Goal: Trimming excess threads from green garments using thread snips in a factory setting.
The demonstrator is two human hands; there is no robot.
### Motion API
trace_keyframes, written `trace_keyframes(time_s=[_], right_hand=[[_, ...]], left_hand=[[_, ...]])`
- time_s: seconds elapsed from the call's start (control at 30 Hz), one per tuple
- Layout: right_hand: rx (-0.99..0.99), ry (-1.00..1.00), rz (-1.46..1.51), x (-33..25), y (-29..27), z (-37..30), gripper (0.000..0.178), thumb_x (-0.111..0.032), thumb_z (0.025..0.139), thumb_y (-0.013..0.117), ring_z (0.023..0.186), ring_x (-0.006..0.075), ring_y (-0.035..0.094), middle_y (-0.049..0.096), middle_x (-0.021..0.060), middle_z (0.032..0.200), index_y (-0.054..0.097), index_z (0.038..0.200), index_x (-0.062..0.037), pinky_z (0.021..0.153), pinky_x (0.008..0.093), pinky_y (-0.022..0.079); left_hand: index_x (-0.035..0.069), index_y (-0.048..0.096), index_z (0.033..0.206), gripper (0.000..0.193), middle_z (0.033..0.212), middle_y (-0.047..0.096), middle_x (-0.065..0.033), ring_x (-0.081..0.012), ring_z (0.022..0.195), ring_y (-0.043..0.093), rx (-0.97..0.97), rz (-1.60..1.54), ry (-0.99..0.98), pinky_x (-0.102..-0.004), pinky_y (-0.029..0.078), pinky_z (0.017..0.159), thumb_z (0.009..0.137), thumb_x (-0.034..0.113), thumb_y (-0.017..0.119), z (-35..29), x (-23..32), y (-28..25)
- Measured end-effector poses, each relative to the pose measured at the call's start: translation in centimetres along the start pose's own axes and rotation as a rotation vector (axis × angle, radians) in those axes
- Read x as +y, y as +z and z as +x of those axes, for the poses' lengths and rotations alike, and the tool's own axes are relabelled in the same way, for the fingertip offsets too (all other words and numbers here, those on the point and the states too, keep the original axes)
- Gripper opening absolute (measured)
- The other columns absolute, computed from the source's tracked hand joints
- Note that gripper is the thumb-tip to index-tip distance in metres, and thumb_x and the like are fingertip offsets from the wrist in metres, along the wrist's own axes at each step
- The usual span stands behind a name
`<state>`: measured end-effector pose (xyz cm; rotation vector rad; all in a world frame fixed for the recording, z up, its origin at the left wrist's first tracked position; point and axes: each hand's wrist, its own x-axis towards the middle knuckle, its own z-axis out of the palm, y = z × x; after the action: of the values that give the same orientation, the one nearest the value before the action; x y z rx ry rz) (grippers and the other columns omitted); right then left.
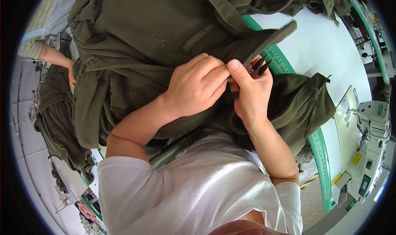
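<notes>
An olive-green garment of thick cloth is spread and bunched across the table in front of me. My left hand is closed, its fingertips pinching the cloth's edge. Right beside it, my right hand is closed too, with the thumb pressed near the left fingertips. Small thread snips sit in the right hand, their dark pointed blades sticking up beyond the fingers. A long folded edge of the garment rises past both hands toward the upper right. What lies between the fingertips is hidden. A loose pale thread lies on the cloth.
The white table has a green ruler-marked edge. A sewing machine stands at the right. More olive cloth hangs at the left, where another person's hand touches the fabric.
</notes>
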<state>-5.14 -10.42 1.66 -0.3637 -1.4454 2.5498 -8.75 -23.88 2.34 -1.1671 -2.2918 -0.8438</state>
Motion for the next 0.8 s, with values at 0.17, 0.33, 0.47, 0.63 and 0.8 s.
trace_keyframes(time_s=[0.17, 0.33, 0.47, 0.63, 0.8], right_hand=[[0.041, 0.091, 0.206, 1.2, -2.7, 0.2, 0.007, -0.012, 0.087, 0.064, 0.058, 0.0056, 0.046, 0.057, -0.0019, 0.075, 0.058, 0.087, -0.0077, 0.049, 0.0205, 0.034], [0.049, 0.113, 0.342, -0.1, -2.7, 0.3, 0.005, -0.013, 0.090, 0.061, 0.064, 0.0069, 0.048, 0.058, -0.0031, 0.079, 0.058, 0.087, -0.0101, 0.052, 0.0226, 0.035], [-0.002, 0.104, 0.373, 0.3, -3.2, 0.0, 0.005, -0.015, 0.090, 0.060, 0.068, 0.0080, 0.050, 0.059, -0.0024, 0.082, 0.059, 0.088, -0.0108, 0.053, 0.0233, 0.038], [-0.002, 0.128, 0.471, -0.3, -3.2, 0.1, 0.009, -0.014, 0.086, 0.065, 0.072, 0.0095, 0.055, 0.061, -0.0006, 0.084, 0.059, 0.092, -0.0100, 0.054, 0.0238, 0.041], [0.087, 0.149, 0.259, -0.4, -2.6, 0.4, 0.018, -0.010, 0.081, 0.070, 0.077, 0.0113, 0.059, 0.063, 0.0018, 0.088, 0.060, 0.096, -0.0078, 0.055, 0.0245, 0.045]], left_hand=[[0.006, 0.062, 0.090, 0.024, 0.082, 0.054, -0.0033, -0.0214, 0.069, 0.054, -0.006, 0.011, 0.126, -0.0325, 0.046, 0.059, 0.067, 0.003, 0.068, 0.2, 0.7, 0.7], [0.008, 0.062, 0.085, 0.021, 0.079, 0.052, -0.0020, -0.0188, 0.065, 0.051, 0.022, 0.151, 0.077, -0.0321, 0.041, 0.053, 0.066, 0.003, 0.068, 0.3, -0.5, 0.1], [0.010, 0.062, 0.078, 0.017, 0.074, 0.050, 0.0002, -0.0164, 0.062, 0.048, 0.063, 0.162, 0.208, -0.0302, 0.036, 0.051, 0.064, 0.004, 0.070, -0.1, -0.9, 0.2], [0.012, 0.063, 0.072, 0.015, 0.071, 0.049, 0.0024, -0.0151, 0.060, 0.047, 0.116, 0.160, 0.249, -0.0292, 0.035, 0.051, 0.062, 0.005, 0.071, -0.3, -0.7, 0.3], [0.013, 0.063, 0.070, 0.014, 0.070, 0.048, 0.0035, -0.0144, 0.060, 0.048, 0.134, 0.172, 0.269, -0.0290, 0.035, 0.051, 0.062, 0.006, 0.072, -0.3, -0.7, 0.3]])
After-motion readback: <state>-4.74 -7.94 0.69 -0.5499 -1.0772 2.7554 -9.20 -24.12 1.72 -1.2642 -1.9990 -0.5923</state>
